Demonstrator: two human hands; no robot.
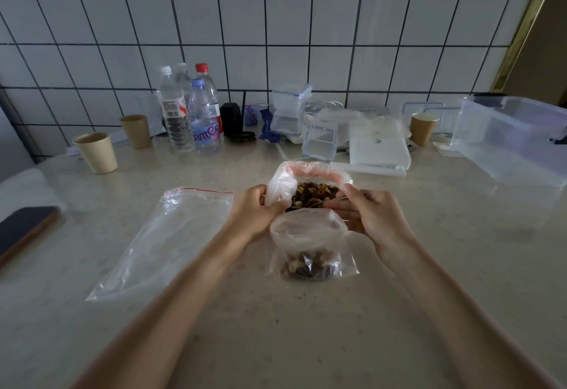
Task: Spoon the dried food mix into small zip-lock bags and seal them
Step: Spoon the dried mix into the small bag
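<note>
Left to right across the worktop (399, 266): a dark phone (24, 229) lies at the far left edge, and two paper cups (97, 153) stand behind it, apart from the work. An empty zip-lock bag (165, 241) with a red seal strip is laid flat just left of centre, apparently kept within reach as the next bag to be filled. Behind it a cluster of water bottles (196, 112) stands against the tiled wall.

At centre, the left hand (254, 213) is seen with fingers curled around the left rim of the supply bag (282, 183), holding its mouth spread so that the dried food mix (311, 193) is exposed. The small zip-lock bag (310, 244) stands directly in front of the supply bag, touching it, its bottom already holding some mix and its mouth open upward; this adjacency is judged to shorten the transfer path. The right hand (368, 213) is closed in a pinch on a thin handle, probably the spoon (346, 200), whose bowl lies in the mix; its lower fingers rest against the small bag's rim. Sealing is not yet done.

To the right, stacked clear containers (319, 140), a third paper cup (423, 127) and a large clear tub (515, 140) are set back, well apart from the hands.
</note>
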